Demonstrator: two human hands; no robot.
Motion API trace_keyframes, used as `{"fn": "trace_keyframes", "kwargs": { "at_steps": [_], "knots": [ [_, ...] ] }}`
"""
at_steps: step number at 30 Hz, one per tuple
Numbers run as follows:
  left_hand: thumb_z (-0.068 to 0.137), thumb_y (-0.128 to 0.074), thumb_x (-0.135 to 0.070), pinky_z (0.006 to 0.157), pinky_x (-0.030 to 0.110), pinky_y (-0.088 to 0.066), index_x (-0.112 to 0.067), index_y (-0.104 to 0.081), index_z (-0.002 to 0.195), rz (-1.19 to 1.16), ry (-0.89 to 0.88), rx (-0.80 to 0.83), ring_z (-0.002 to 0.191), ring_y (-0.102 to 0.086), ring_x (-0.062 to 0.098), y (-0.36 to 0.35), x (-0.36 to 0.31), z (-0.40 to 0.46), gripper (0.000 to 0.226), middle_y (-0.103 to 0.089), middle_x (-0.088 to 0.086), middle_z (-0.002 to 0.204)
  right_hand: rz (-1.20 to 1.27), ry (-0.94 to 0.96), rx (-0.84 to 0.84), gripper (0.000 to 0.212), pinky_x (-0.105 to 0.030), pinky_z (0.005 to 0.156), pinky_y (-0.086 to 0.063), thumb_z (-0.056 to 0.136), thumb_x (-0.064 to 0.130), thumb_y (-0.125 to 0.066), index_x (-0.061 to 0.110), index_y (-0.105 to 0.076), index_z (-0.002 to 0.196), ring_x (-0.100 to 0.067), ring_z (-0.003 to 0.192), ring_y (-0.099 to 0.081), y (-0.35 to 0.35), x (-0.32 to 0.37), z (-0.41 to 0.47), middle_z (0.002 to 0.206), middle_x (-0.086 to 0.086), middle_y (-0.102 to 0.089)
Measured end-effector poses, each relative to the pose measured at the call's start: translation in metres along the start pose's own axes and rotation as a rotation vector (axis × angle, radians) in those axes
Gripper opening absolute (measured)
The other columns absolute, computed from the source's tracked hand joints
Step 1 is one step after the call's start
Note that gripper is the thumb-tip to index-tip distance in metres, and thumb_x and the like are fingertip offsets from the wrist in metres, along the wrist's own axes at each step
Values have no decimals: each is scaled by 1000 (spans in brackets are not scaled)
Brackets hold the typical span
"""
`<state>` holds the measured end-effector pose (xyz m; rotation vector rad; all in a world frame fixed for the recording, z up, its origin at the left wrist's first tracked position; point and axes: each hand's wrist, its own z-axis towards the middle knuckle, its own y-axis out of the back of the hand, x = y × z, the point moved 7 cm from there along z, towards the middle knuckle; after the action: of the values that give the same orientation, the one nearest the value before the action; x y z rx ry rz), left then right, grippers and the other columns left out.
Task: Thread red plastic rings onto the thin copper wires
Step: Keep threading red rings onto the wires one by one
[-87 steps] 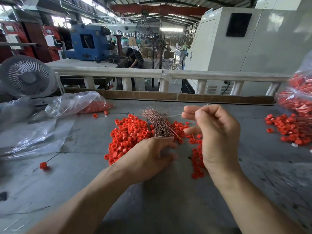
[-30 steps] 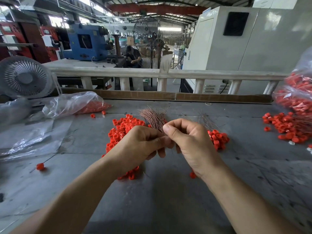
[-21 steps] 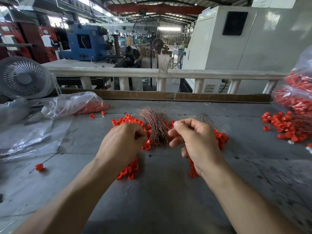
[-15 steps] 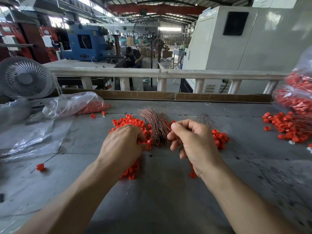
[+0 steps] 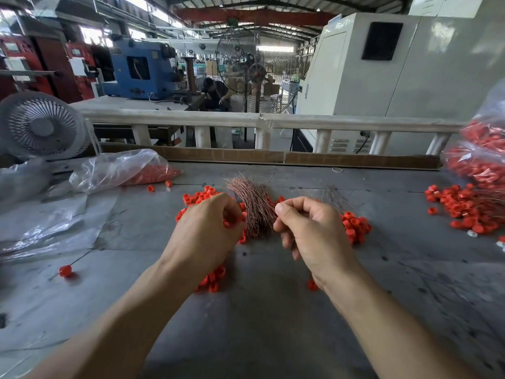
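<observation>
Both forearms reaching in from the near edge of the grey table point(image 5: 259, 337), converging toward its middle, backs of the hands up. Left hand point(image 5: 207, 233) curled over the pile of red plastic rings point(image 5: 202, 198), fingertips tucked down among them with a ring or two showing red between the fingers; whether one is actually pinched cannot be told. Right hand point(image 5: 311, 233) loosely fisted, thumb pressed against the side of the index finger in a pinch, apparently on a thin wire too fine to make out for certain. Between the two hands, a bundle of thin copper wires point(image 5: 255, 206) lying on the table, fanned out toward the far edge. More red rings just beside the right hand on its outer side point(image 5: 355, 225), with a few loose copper strands point(image 5: 330, 195) beyond them, and a few rings under both wrists. Toward the right edge, a further spread of rings with wires point(image 5: 464, 206) and a clear bag of them point(image 5: 481, 157). Toward the far left, a clear plastic bag holding red rings point(image 5: 123, 170), flat plastic sheeting point(image 5: 49, 225), a white desk fan point(image 5: 41, 127), and nearer the left edge a single ring on a wire point(image 5: 65, 270). No legible writing or brand anywhere.
</observation>
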<state>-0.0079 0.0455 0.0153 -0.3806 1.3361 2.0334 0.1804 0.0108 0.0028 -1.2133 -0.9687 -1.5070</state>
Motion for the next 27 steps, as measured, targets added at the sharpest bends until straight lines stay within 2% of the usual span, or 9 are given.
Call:
{"fn": "trace_keyframes", "kwargs": {
  "at_steps": [5, 10, 16, 20, 27],
  "knots": [
    [85, -82, -13, 70, 25, -58, -31, -72, 89, -476, -3, 77, 73, -70, 10, -13, -10, -3, 20, -74, -11, 82, -1, 30, -16, 12, -17, 38, -35, 98, 15, -67, 14, -70, 86, -7, 44, -49, 2, 4, -1, 61, 3, -67],
    [87, -80, -8, 75, 31, -60, -27, -77, 97, -691, 35, 139, 82, -73, 16, -19, -12, -4, 22, -77, 1, 88, -3, 60, -7, 12, -16, 40, -37, 96, 18, -69, 17, -72, 84, -8, 46, -51, 1, 6, -1, 63, 2, -68],
    [83, -76, -13, 70, 24, -59, -17, -80, 100, -1023, 131, 186, 79, -74, 18, -18, -17, -6, 19, -78, 14, 90, 4, 103, -3, 12, -15, 42, -38, 96, 19, -70, 19, -74, 84, -6, 49, -53, 1, 9, -2, 65, 1, -69],
    [78, -74, -12, 68, 21, -59, -16, -81, 100, -1125, 145, 182, 79, -76, 17, -15, -22, -7, 23, -78, 13, 90, 0, 152, 4, 12, -15, 42, -39, 96, 17, -70, 20, -75, 85, -5, 49, -54, 1, 14, -4, 66, 1, -69],
    [82, -72, -10, 75, 27, -61, -18, -80, 103, -1149, 108, 181, 86, -76, 22, -13, -24, -6, 24, -79, 13, 96, -25, 215, 14, 12, -15, 42, -38, 95, 19, -71, 24, -74, 85, -7, 50, -54, 0, 19, -6, 67, 1, -70]
  ]
}}
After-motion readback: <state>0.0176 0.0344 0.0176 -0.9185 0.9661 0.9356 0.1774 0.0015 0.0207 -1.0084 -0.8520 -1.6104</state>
